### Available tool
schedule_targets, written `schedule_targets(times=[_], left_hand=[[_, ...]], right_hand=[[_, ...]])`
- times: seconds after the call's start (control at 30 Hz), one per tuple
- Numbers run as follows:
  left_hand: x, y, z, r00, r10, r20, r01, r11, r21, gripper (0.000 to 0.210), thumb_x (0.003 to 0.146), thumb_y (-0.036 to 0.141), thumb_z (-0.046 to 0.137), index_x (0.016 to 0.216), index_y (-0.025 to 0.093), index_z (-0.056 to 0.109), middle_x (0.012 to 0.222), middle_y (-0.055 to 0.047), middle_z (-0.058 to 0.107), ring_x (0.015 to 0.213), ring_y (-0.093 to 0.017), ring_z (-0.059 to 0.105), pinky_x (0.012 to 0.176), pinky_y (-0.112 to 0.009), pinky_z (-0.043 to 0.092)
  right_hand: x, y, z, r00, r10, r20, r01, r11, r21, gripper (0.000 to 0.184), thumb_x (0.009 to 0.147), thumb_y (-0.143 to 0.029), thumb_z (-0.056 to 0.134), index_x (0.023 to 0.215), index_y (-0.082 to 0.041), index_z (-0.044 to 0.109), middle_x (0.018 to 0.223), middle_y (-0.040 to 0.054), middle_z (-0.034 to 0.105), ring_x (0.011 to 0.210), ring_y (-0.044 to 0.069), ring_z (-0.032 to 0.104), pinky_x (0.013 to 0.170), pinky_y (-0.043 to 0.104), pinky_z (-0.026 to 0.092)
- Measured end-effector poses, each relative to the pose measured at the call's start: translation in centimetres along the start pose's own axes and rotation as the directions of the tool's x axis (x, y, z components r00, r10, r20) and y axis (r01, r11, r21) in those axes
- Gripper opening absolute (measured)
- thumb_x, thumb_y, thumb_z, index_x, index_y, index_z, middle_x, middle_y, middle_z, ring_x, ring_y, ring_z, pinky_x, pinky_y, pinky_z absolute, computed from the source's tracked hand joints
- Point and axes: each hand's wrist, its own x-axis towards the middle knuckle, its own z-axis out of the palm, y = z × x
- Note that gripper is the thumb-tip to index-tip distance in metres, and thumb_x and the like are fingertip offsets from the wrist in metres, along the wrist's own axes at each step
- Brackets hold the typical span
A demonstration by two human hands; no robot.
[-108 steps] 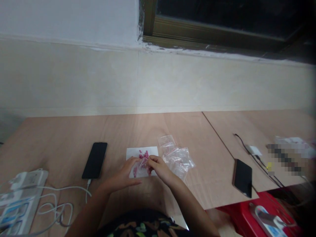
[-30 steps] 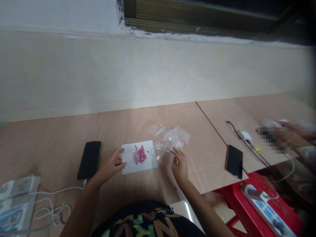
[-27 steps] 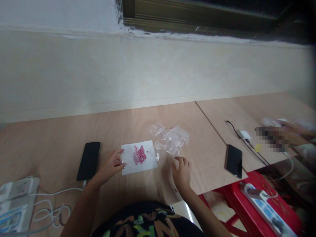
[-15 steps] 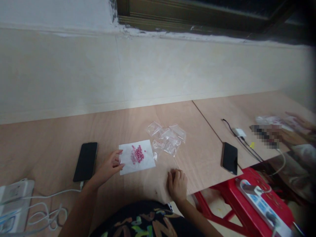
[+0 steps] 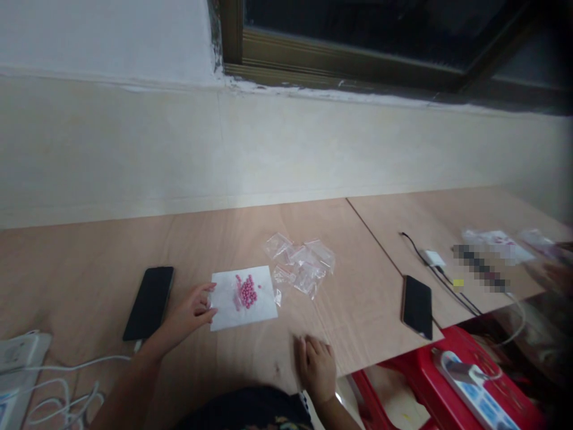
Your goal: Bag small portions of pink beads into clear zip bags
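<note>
A white sheet of paper (image 5: 265,301) lies on the wooden table, with a pile of pink beads (image 5: 249,291) on it. A small clear bag appears to lie against the pile's left side. My left hand (image 5: 197,309) rests at the sheet's left edge, thumb and fingers apart, fingertips touching the paper and nothing held. Nearer the table's front edge, my right hand (image 5: 319,367) rests with its fingers curled in and nothing visible in it. Several clear zip bags (image 5: 307,263) overlap just right of the sheet.
A black phone (image 5: 149,303) on a white cable lies left; another phone (image 5: 417,306) lies right, near dark cables and a white adapter (image 5: 434,258). A power strip (image 5: 477,391) sits on a red stool (image 5: 505,382). A co-worker's blurred hand (image 5: 559,272) shows at far right.
The view has tilted up slightly, so the table sits lower. My hands keep nearly the same places by the paper and table edge. The co-worker's hands have drawn back rightward.
</note>
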Motion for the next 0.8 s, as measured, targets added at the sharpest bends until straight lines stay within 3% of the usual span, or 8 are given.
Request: schedule_targets(times=[0.17,0.33,0.57,0.8], left_hand=[[-0.5,1.2,0.0,0.999,0.033,0.009,-0.033,0.999,0.009,0.05,0.066,0.031,0.06,0.109,0.018,0.037,0.077,0.002,0.052,0.065,-0.014,0.059,0.061,-0.028,0.047],[-1.1,1.0,0.5,0.999,0.053,-0.005,-0.053,0.998,0.032,0.05,0.065,0.033,0.06,0.109,0.018,0.04,0.075,0.002,0.052,0.062,-0.013,0.058,0.06,-0.028,0.047],[-2.1,0.9,0.6,0.997,0.076,-0.006,-0.076,0.995,0.064,0.048,0.065,0.031,0.06,0.107,0.018,0.042,0.075,0.002,0.051,0.06,-0.012,0.056,0.058,-0.028,0.048],[-2.8,0.3,1.2,0.994,0.112,0.001,-0.111,0.992,0.063,0.047,0.067,0.033,0.059,0.108,0.019,0.042,0.084,-0.001,0.053,0.06,-0.011,0.056,0.059,-0.028,0.049]], right_hand=[[-0.9,-0.2,0.2,0.998,0.045,-0.051,-0.046,0.999,-0.016,0.03,0.087,-0.017,0.035,0.073,-0.016,0.061,0.063,0.005,0.059,0.066,0.017,0.053,0.064,0.031,0.031],[-1.4,0.2,1.0,0.988,0.078,-0.132,-0.079,0.997,-0.006,0.033,0.087,-0.015,0.032,0.074,-0.015,0.061,0.064,0.0062,0.059,0.062,0.017,0.053,0.062,0.031,0.032],[-1.8,0.6,1.8,0.978,0.034,-0.204,-0.047,0.997,-0.058,0.034,0.087,-0.009,0.028,0.074,-0.013,0.06,0.057,0.0056,0.057,0.057,0.016,0.051,0.062,0.032,0.034],[-2.2,0.7,2.1,0.958,-0.013,-0.288,-0.034,0.987,-0.16,0.031,0.084,-0.004,0.029,0.085,-0.012,0.059,0.063,0.0092,0.06,0.062,0.019,0.053,0.063,0.034,0.035]])
